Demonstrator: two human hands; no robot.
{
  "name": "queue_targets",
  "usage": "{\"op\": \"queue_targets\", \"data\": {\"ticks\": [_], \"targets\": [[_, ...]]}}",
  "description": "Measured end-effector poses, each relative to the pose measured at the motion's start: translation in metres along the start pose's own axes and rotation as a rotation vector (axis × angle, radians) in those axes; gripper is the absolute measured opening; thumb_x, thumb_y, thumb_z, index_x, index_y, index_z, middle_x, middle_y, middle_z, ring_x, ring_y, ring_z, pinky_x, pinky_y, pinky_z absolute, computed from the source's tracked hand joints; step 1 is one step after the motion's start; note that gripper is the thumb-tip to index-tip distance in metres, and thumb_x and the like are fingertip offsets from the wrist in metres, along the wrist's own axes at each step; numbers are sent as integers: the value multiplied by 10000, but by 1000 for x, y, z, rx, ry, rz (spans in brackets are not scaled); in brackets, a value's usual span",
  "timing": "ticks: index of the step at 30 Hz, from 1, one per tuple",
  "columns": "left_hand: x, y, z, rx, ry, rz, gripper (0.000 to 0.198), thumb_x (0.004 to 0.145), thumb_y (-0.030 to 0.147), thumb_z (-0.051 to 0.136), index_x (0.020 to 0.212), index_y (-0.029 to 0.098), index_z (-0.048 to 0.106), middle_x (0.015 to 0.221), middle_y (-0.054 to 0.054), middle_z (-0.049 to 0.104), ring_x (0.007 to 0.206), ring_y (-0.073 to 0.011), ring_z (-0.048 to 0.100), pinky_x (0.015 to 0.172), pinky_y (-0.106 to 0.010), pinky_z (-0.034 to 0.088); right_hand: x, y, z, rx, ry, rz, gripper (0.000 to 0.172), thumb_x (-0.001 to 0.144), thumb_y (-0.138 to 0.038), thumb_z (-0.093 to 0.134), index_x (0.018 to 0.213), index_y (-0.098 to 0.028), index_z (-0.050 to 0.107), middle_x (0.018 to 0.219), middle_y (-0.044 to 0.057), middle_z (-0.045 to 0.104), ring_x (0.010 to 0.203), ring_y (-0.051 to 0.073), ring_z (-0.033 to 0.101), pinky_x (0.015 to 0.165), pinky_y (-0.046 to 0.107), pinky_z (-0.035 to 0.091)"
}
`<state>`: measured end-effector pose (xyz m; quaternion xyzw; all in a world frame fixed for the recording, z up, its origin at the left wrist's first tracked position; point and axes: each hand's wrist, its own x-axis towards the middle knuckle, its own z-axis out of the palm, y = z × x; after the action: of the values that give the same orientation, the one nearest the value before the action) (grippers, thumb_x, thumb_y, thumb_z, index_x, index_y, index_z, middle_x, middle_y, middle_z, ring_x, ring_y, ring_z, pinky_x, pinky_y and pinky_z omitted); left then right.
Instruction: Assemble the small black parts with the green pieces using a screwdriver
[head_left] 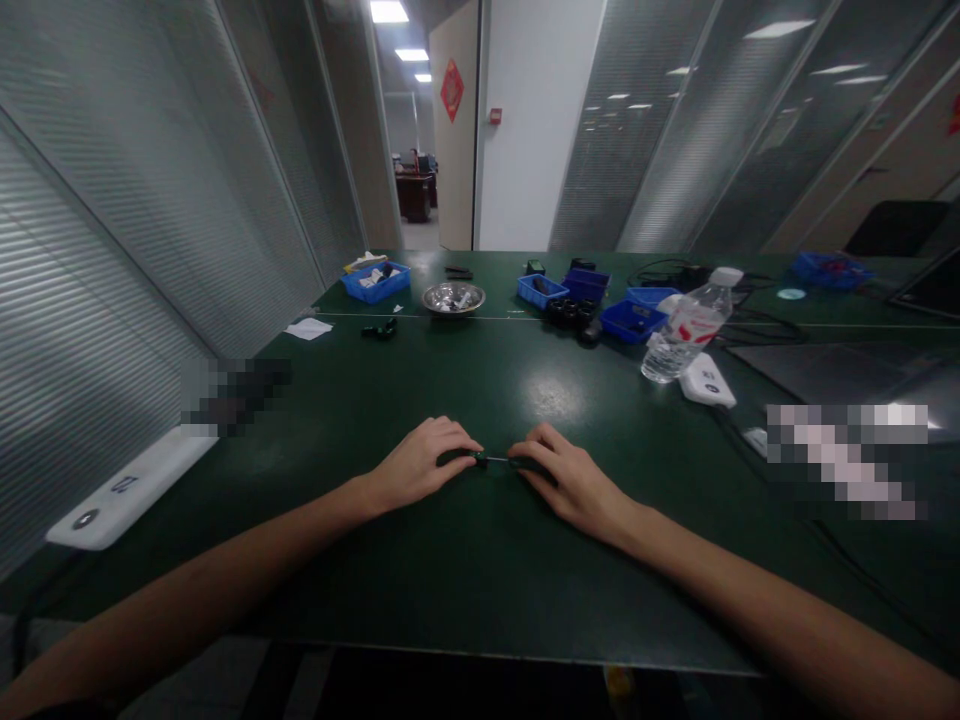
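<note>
Above the middle of the green table, my left hand (424, 465) pinches a small dark part with a touch of green (481, 459) between thumb and fingertips. Opposite it, my right hand (570, 480) is closed on a small screwdriver (498, 460). Its thin metal shaft points left and reaches the dark part; the handle is mostly hidden in my fingers. Both forearms come in from the near edge. The dark part is too small to make out in detail.
A round metal bowl (453, 299) of small pieces stands at the back, with blue bins (379, 284) left and more blue bins (634, 320) right. A water bottle (691, 330) and a white power strip (706, 381) are to the right; another white strip (127, 490) lies left.
</note>
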<state>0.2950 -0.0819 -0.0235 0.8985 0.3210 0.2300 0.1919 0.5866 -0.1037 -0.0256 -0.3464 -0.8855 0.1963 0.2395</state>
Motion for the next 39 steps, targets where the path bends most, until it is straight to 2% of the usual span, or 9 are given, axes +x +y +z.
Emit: {"op": "queue_targets", "data": {"ticks": [9, 18, 28, 33, 39], "targets": [[0, 1, -1, -10, -24, -1, 234, 1038, 274, 568, 1243, 231, 673, 1181, -47, 691, 1090, -215, 605, 934, -385, 471, 2, -2, -1, 11, 5, 10, 249, 1019, -193, 505, 1252, -255, 571, 1159, 84, 543, 953, 207, 624, 847, 395, 584], [1, 2, 0, -14, -23, 9, 223, 1031, 272, 584, 1229, 226, 676, 1156, -53, 688, 1070, -220, 601, 938, -399, 461, 4, -7, 0, -9, -28, -9, 280, 1023, -179, 497, 1284, -246, 571, 1172, 88, 535, 958, 203, 622, 872, 396, 579], [5, 10, -4, -34, -73, -2, 219, 1032, 266, 583, 1227, 242, 679, 1154, -48, 682, 1083, -215, 594, 957, -379, 448, 6, -5, 5, -28, -52, -34, 306, 1023, -193, 497, 1316, -267, 547, 1190, 86, 531, 945, 201, 623, 840, 383, 580], [4, 7, -3, -33, -84, -12, 239, 1031, 269, 584, 1255, 248, 663, 1158, -46, 675, 1075, -215, 590, 941, -373, 453, 7, -5, 5, 14, -5, -12, 292, 1028, -200, 494, 1305, -276, 543, 1184, 80, 532, 966, 202, 629, 881, 385, 576], [2, -1, 5, -11, -51, -47, 354, 1024, 310, 599, 1374, 253, 589, 1117, -61, 661, 1028, -224, 590, 903, -381, 463, 7, -2, 4, 27, 69, 48, 276, 1017, -188, 516, 1279, -264, 558, 1172, 76, 540, 1003, 204, 623, 913, 389, 563]]}}
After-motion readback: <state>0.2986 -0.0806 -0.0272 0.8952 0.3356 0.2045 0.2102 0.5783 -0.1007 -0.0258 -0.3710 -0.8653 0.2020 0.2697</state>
